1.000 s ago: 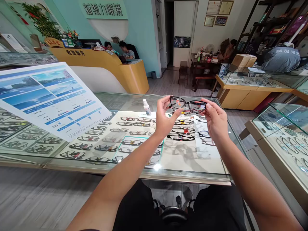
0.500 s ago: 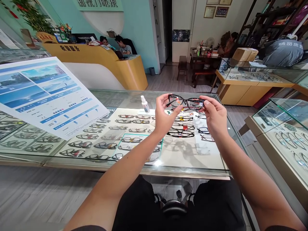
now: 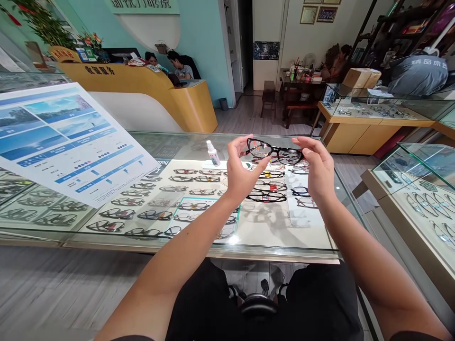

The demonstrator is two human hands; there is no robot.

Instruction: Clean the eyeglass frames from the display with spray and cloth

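Note:
I hold a pair of black-framed glasses (image 3: pixel 274 151) up over the glass display counter (image 3: pixel 199 237). My left hand (image 3: pixel 241 171) pinches the frame's left end between thumb and fingers. My right hand (image 3: pixel 317 168) grips the right end with fingers curled over it. The glasses face away from me, lenses roughly level. Under the glass lie several rows of frames (image 3: pixel 185 194). A small white spray bottle (image 3: pixel 213 154) stands on the counter just left of my left hand.
A printed chart (image 3: pixel 67 142) leans on the counter at left. A yellow reception desk (image 3: pixel 149 90) with seated people stands behind. More glass cases (image 3: pixel 412 189) sit at right, where a person in a grey shirt (image 3: pixel 415 76) bends over. A table and stool (image 3: pixel 284 94) stand beyond.
My hands with the glasses rose slightly and shifted a little left; my right fingers spread a bit over the frame. The view tilted down slightly.

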